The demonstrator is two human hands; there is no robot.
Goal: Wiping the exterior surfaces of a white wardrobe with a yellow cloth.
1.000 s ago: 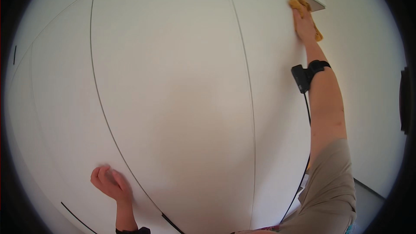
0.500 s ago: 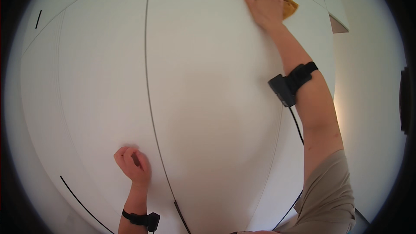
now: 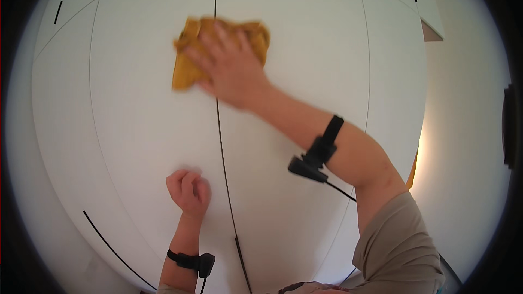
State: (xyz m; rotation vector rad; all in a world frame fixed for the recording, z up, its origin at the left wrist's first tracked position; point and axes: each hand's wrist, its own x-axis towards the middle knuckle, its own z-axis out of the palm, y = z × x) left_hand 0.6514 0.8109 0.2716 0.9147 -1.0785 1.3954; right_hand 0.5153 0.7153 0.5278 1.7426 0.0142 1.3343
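My right hand (image 3: 234, 71) presses a mustard-yellow cloth (image 3: 188, 71) against a tall white cabinet door (image 3: 289, 147). The hand is slightly blurred, its fingers spread over the bunched fabric. The cloth lies across the dark gap between two doors, in the upper middle of the view. Lower left, my left hand (image 3: 188, 190) is curled into a loose fist beside the left door's (image 3: 147, 130) surface, with nothing visible in it. Whether its knuckles touch the door I cannot tell.
Black handle strips sit on the doors, one low by the middle gap (image 3: 242, 261), another at the lower left (image 3: 111, 247). Black strapped devices with cables are on my right forearm (image 3: 316, 158) and left forearm (image 3: 190, 261). A pale wall (image 3: 463, 130) stands at the right.
My right hand has swept the cloth from the upper right down and left to the middle gap. My left hand stays curled; the view has shifted a little.
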